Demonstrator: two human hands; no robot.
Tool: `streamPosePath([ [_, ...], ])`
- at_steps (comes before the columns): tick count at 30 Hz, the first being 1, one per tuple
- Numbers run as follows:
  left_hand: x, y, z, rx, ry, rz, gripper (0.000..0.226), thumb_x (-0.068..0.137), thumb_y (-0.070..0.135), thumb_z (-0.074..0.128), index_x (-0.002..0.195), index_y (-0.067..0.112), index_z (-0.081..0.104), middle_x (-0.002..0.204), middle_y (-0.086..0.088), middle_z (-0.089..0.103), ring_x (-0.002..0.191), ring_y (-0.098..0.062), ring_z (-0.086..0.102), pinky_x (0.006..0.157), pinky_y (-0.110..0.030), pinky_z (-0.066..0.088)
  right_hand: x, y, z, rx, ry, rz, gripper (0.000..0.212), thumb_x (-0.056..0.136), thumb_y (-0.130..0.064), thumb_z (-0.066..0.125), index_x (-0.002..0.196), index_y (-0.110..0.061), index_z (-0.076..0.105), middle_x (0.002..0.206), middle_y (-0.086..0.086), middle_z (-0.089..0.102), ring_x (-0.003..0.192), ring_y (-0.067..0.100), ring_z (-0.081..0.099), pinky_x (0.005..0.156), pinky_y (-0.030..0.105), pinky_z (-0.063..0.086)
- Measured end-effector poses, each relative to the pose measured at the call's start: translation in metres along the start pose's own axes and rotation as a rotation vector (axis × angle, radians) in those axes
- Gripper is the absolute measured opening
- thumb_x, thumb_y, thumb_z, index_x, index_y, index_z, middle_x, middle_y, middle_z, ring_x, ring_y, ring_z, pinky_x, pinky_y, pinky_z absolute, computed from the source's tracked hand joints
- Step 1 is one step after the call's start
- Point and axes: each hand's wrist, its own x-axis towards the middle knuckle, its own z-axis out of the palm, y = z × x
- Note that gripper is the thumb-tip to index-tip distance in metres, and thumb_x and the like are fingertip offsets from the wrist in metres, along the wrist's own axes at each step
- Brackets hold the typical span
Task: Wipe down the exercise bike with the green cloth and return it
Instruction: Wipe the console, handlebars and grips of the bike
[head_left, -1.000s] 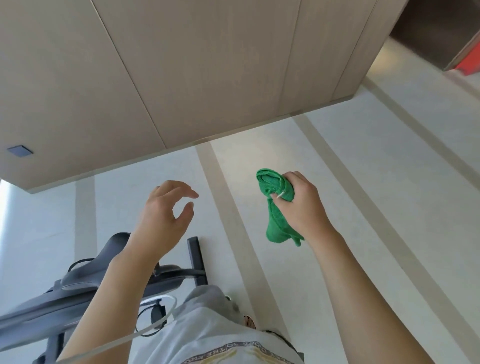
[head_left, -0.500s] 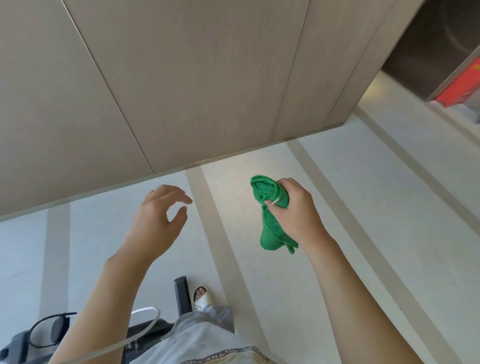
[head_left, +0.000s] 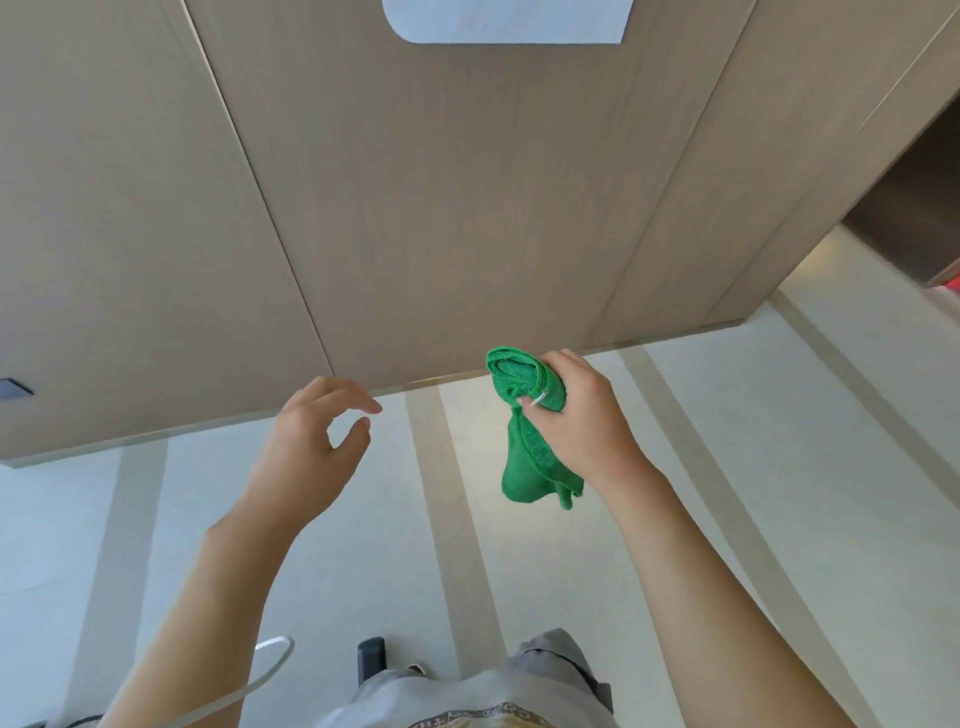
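My right hand (head_left: 582, 421) grips the bunched green cloth (head_left: 524, 447) in mid-air, a little right of centre; part of the cloth hangs below my fist. My left hand (head_left: 311, 441) floats beside it to the left, fingers loosely curled and holding nothing. Of the exercise bike only a small black end piece (head_left: 371, 657) shows at the bottom edge, near my legs.
A wall of tan wood panels (head_left: 415, 208) fills the upper half, with a pale sheet (head_left: 504, 21) at its top. Light floor tiles with grey stripes (head_left: 447, 519) lie below. A dark opening (head_left: 914, 208) sits at the right. A thin white cable (head_left: 260, 680) curves at bottom left.
The view has tilted up and away from the bike, whose seat and frame have dropped out of sight. Both hands stay raised in much the same pose, the right still gripping the cloth.
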Motion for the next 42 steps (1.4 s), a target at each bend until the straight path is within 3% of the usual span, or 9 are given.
streamPosePath([
  [8,0.072,-0.022,0.005,0.042,0.129,-0.135,0.026,0.095,0.005,0.067,0.101,0.030,0.073,0.115,0.015,0.064,0.105,-0.015,0.065,0.069,-0.027,0.046,0.125,0.023,0.033,0.052,-0.180,-0.128,0.016,0.088,-0.011,0.074,0.094,-0.019,0.062,0.095,-0.007,0.058,0.086,0.016,0.060,0.080,0.044,0.054],
  [12,0.104,-0.015,0.007,0.096,0.198,-0.234,0.024,0.096,0.008,0.067,0.101,0.032,0.073,0.115,0.020,0.064,0.098,-0.006,0.063,0.070,-0.021,0.043,0.193,0.030,0.044,0.090,-0.248,-0.214,0.018,0.086,-0.009,0.075,0.093,-0.020,0.062,0.093,-0.008,0.057,0.084,0.015,0.059,0.079,0.042,0.053],
  [16,0.128,-0.012,0.008,0.147,0.282,-0.320,0.022,0.096,0.010,0.067,0.103,0.030,0.074,0.115,0.019,0.063,0.108,-0.012,0.063,0.087,-0.028,0.048,0.251,0.029,0.059,0.139,-0.321,-0.307,0.018,0.085,-0.007,0.076,0.090,-0.018,0.062,0.090,-0.007,0.057,0.082,0.017,0.058,0.075,0.038,0.050],
  [22,0.135,-0.010,-0.003,0.212,0.355,-0.462,0.018,0.099,0.016,0.066,0.107,0.029,0.075,0.120,0.017,0.063,0.113,-0.009,0.061,0.100,-0.029,0.046,0.302,0.015,0.094,0.225,-0.452,-0.422,0.021,0.084,-0.004,0.076,0.088,-0.018,0.061,0.088,-0.007,0.056,0.080,0.015,0.058,0.072,0.030,0.046],
  [24,0.129,-0.013,-0.011,0.225,0.377,-0.518,0.018,0.099,0.018,0.066,0.108,0.031,0.075,0.121,0.018,0.062,0.114,-0.009,0.061,0.102,-0.030,0.045,0.311,0.006,0.109,0.263,-0.483,-0.449,0.023,0.083,-0.003,0.076,0.087,-0.020,0.061,0.087,-0.009,0.056,0.080,0.011,0.057,0.072,0.028,0.046],
  [31,0.106,-0.046,-0.044,0.258,0.461,-0.669,0.019,0.100,0.020,0.066,0.106,0.036,0.073,0.121,0.017,0.062,0.113,-0.009,0.060,0.100,-0.029,0.042,0.325,-0.043,0.177,0.312,-0.624,-0.526,0.020,0.084,-0.004,0.076,0.090,-0.017,0.062,0.089,-0.006,0.058,0.082,0.018,0.060,0.076,0.041,0.052],
  [37,0.086,-0.099,-0.099,0.264,0.576,-0.732,0.018,0.100,0.019,0.065,0.106,0.034,0.074,0.121,0.016,0.063,0.109,-0.010,0.059,0.096,-0.029,0.041,0.329,-0.114,0.249,0.307,-0.723,-0.606,0.020,0.085,-0.002,0.074,0.090,-0.018,0.062,0.092,-0.006,0.058,0.082,0.016,0.061,0.076,0.038,0.053],
  [42,0.062,-0.151,-0.168,0.221,0.669,-0.753,0.026,0.099,0.017,0.066,0.100,0.043,0.069,0.117,0.017,0.063,0.108,-0.012,0.063,0.095,-0.032,0.047,0.329,-0.184,0.309,0.289,-0.792,-0.638,0.025,0.085,0.001,0.072,0.086,-0.020,0.060,0.091,-0.006,0.057,0.083,0.014,0.060,0.076,0.032,0.049],
])
